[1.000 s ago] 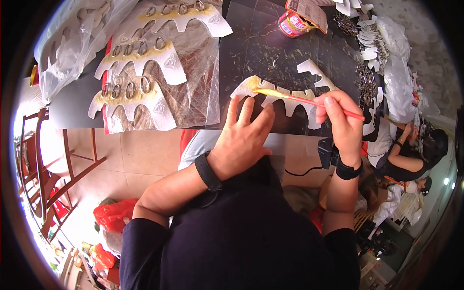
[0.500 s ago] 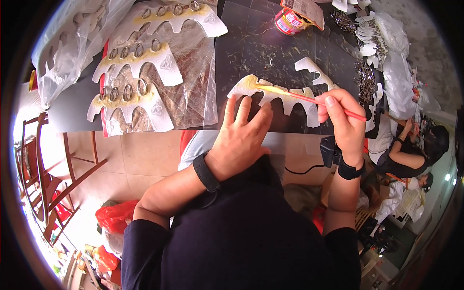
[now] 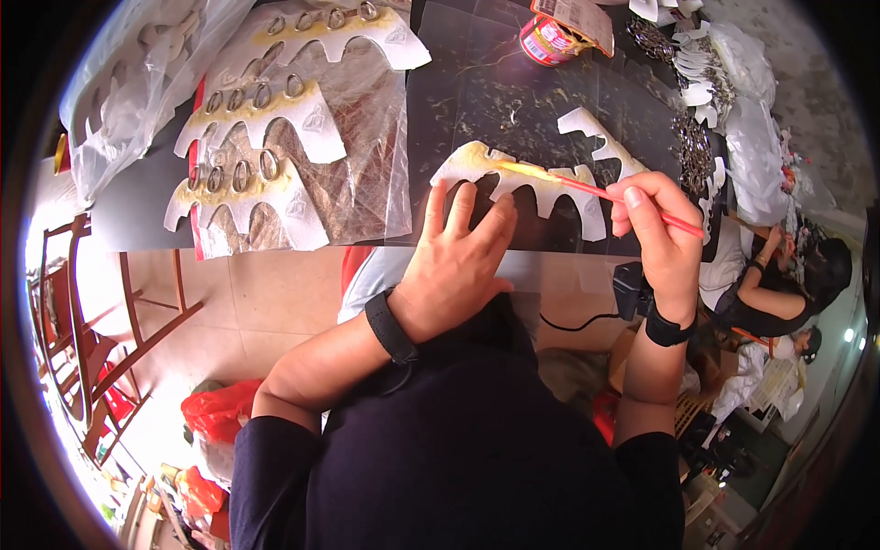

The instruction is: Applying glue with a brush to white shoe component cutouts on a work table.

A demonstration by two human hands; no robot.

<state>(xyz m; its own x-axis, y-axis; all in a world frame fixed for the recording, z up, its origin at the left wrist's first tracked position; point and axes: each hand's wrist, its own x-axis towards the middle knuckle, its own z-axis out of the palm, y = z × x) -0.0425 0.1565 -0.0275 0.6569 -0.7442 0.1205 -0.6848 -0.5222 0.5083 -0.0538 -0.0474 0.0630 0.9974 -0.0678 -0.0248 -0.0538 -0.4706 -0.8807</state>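
Note:
A white scalloped sheet piece (image 3: 466, 163) with a yellow-coated upper edge lies on the dark tabletop before me. My left hand (image 3: 452, 266) is spread out flat, its fingertips pressing on the piece's lower left edge. In my right hand (image 3: 667, 240) is a thin brush (image 3: 587, 187) with a red handle, pinched between thumb and fingers. Its yellow-smeared end touches the upper edge of the piece. A second white piece (image 3: 605, 145) lies just beyond, partly hidden behind my right hand.
On the left, several white pieces (image 3: 313, 128) with metal rings (image 3: 262, 94) lie on clear plastic. An open red can (image 3: 547, 44) stands at the back. Metal hardware (image 3: 692, 151) and plastic bags (image 3: 752, 156) line the right. Another person (image 3: 779, 284) sits at far right.
My right hand has moved a little to the right, drawing the brush along the piece's upper edge. My left hand and the piece have stayed in place.

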